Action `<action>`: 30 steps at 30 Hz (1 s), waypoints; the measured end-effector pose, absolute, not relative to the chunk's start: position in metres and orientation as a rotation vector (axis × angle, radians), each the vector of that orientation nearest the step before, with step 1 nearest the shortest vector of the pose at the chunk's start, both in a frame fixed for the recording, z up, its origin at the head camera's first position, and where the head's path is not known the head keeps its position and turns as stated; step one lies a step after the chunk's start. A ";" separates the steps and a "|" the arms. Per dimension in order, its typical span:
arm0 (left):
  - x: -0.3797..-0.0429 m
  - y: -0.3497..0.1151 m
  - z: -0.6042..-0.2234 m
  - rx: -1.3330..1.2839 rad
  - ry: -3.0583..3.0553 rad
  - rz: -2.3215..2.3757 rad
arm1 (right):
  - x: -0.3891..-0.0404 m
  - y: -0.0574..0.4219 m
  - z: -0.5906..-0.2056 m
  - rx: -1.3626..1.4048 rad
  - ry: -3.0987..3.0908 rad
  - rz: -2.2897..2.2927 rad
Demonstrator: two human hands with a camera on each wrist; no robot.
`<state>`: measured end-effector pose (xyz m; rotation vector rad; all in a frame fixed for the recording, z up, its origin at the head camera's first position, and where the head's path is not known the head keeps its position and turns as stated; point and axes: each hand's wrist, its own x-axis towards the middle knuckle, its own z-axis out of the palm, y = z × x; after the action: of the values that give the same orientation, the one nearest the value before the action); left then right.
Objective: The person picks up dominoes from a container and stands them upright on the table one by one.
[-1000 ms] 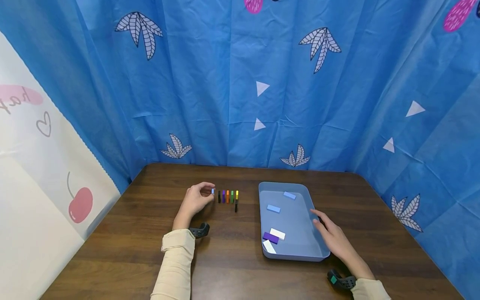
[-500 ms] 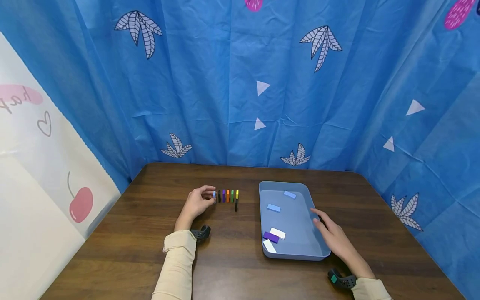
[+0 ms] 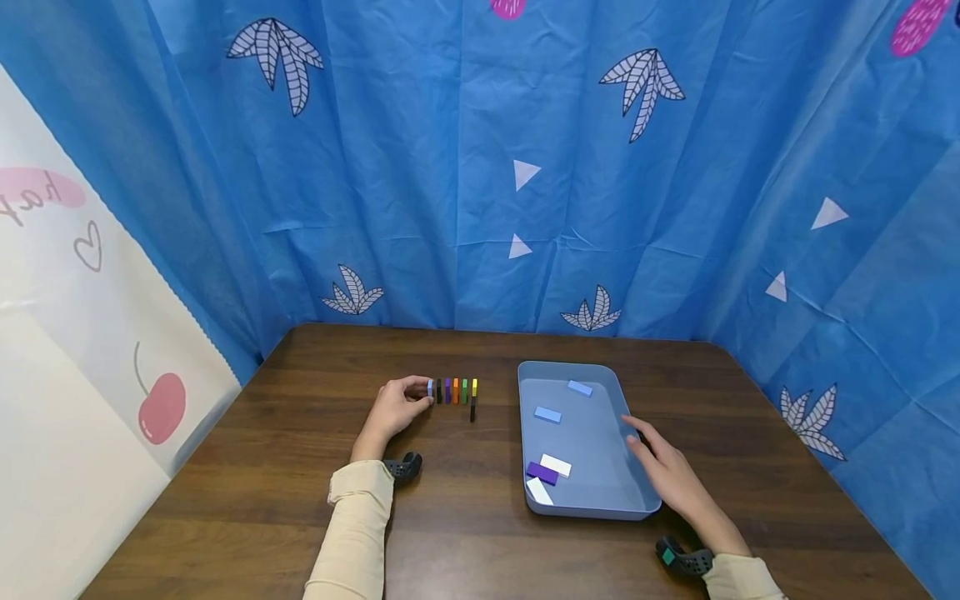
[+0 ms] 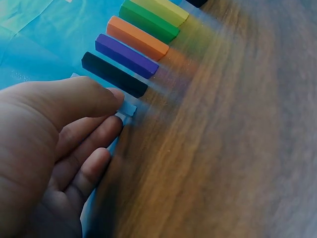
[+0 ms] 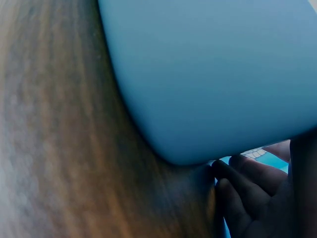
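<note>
My left hand (image 3: pixel 393 408) pinches a light blue block (image 3: pixel 430 388) between thumb and fingers, upright on the table beside a black block (image 3: pixel 438 392). The left wrist view shows the lower end of that blue block (image 4: pixel 128 109) under the thumb; most of it is hidden. To the right of the black block stand a purple block (image 3: pixel 447 391), an orange block (image 3: pixel 456 391), a green block (image 3: pixel 464 390) and a yellow block (image 3: pixel 475 387). My right hand (image 3: pixel 667 471) rests at the right rim of a blue tray (image 3: pixel 592 510), fingers fairly straight.
In the tray lie two light blue blocks, one near the middle (image 3: pixel 547 415), a purple block (image 3: pixel 542 473) and two white blocks, one beside the purple block (image 3: pixel 556 466). Another black block (image 3: pixel 472 409) stands in front of the yellow one. A blue curtain (image 3: pixel 480 167) hangs behind the table.
My left hand has moved slightly right with the light blue block, bringing it close to the black block at the row's left end. The right hand and the tray have stayed put.
</note>
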<state>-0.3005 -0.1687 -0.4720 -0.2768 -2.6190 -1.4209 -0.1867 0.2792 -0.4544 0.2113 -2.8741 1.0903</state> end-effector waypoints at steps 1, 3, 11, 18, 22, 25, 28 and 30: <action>-0.301 -0.168 -0.472 -0.275 -2.618 -1.420 | -0.187 0.279 -0.455 0.211 -2.874 1.091; -0.301 -0.168 -0.473 -0.273 -2.614 -1.421 | -0.187 0.279 -0.455 0.208 -2.875 1.087; -0.305 -0.168 -0.474 -0.256 -2.618 -1.444 | -0.187 0.279 -0.456 0.215 -2.866 1.082; -0.302 -0.171 -0.466 -0.274 -2.646 -1.450 | -0.187 0.280 -0.456 0.221 -2.867 1.081; -0.300 -0.173 -0.456 -0.303 -2.625 -1.440 | -0.187 0.279 -0.455 0.218 -2.876 1.083; -0.299 -0.172 -0.449 -0.325 -2.588 -1.468 | -0.187 0.279 -0.455 0.220 -2.877 1.081; -0.298 -0.172 -0.445 -0.329 -2.568 -1.478 | -0.187 0.278 -0.455 0.217 -2.878 1.084; -0.297 -0.171 -0.442 -0.330 -2.555 -1.472 | -0.187 0.279 -0.456 0.211 -2.880 1.089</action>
<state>-0.2968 -0.1714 -0.4419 -0.3296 -2.5545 -1.4720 -0.1871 0.2788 -0.4557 0.2108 -2.8796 1.0887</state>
